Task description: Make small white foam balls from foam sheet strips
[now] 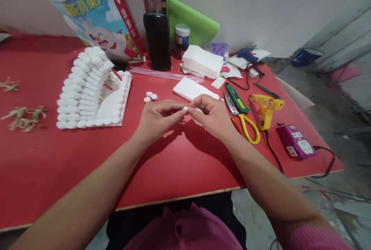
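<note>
My left hand (164,120) and my right hand (213,116) meet over the red table, fingertips pinched together on a small piece of white paper (186,108). Part of the white paper shows under my right fingers; the rest is hidden by them. Just beyond my left hand lie several small white rolled pieces (149,94). A folded stack of white paper (194,89) rests behind my hands. Farther left stands a white model staircase (89,91), edged with rows of round white pieces and with red bits inside.
Right of my hands are scissors (249,128), a green-handled cutter (236,97), a yellow glue gun (268,109) with its cord and a purple power strip (298,142). A tall bottle (156,29), a lidded jar (182,35) and a printed box (98,14) stand behind. Dried straw bits (26,118) lie left.
</note>
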